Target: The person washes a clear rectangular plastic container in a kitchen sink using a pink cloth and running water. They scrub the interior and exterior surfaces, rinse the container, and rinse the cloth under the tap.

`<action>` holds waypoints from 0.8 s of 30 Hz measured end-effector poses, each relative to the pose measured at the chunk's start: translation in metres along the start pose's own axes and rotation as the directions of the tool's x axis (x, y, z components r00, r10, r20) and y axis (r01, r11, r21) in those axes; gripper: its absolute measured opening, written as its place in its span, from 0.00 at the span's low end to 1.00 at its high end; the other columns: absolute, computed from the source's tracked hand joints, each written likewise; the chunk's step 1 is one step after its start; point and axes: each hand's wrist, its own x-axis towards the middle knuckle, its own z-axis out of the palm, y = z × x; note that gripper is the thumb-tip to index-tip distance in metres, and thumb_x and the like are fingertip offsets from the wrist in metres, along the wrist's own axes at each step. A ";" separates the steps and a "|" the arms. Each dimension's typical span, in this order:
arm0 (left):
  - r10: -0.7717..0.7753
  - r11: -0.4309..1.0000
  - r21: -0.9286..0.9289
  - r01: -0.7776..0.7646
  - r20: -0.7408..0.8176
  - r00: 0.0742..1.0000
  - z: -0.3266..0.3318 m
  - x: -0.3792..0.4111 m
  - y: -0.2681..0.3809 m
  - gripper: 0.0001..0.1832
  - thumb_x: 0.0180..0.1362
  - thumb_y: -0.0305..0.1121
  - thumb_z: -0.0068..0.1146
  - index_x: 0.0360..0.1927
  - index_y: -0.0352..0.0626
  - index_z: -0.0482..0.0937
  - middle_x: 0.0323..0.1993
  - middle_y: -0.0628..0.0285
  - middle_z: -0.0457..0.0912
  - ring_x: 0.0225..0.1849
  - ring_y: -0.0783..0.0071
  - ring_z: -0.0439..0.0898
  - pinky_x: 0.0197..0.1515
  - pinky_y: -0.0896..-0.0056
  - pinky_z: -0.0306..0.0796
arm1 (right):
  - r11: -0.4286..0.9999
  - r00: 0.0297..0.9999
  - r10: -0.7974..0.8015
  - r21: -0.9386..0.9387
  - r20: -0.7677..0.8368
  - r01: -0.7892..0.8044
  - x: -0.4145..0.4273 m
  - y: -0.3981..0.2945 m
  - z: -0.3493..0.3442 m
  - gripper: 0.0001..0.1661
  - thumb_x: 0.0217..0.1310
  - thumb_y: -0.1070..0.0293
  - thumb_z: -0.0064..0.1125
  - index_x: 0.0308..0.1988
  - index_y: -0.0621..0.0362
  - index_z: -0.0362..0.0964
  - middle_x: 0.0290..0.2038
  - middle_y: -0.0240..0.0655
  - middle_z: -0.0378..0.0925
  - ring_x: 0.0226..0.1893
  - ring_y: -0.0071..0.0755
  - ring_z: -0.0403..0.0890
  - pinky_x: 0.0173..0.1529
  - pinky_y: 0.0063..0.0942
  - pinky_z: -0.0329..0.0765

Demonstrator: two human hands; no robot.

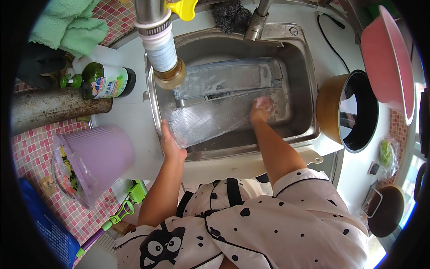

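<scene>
A long, clear plastic panel or shallow bin [208, 121] lies slanted over the stainless steel sink [299, 114], wet and soapy. My left hand [173, 144] grips its near left corner, thumb along the left end. At its right end, my right hand [262, 109] is blurred and holds a pale pink cloth or sponge [264, 102]; whether this touches the panel is unclear. Behind lies a second clear plastic bin [231, 77] with suds on it, by the drain [216, 96]. The tap's spout with a ribbed white hose [159, 50] hangs above the sink's left side.
Left of the sink are a green pump bottle of dish soap [107, 81] and a purple bucket [97, 161] with food scraps. At right stand a gold-coloured pot [331, 104] and a pink basin [383, 64]. A dark scouring pad [231, 16] sits behind the sink.
</scene>
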 end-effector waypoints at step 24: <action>0.265 0.363 0.549 -0.753 0.714 0.648 0.036 -0.050 0.051 0.22 0.43 0.30 0.63 0.41 0.38 0.66 0.36 0.61 0.70 0.39 0.74 0.69 0.41 0.73 0.65 | 0.699 0.818 0.376 0.447 0.435 -0.558 0.060 0.039 -0.021 0.24 0.56 0.56 0.46 0.52 0.53 0.60 0.46 0.42 0.67 0.45 0.47 0.72 0.49 0.38 0.67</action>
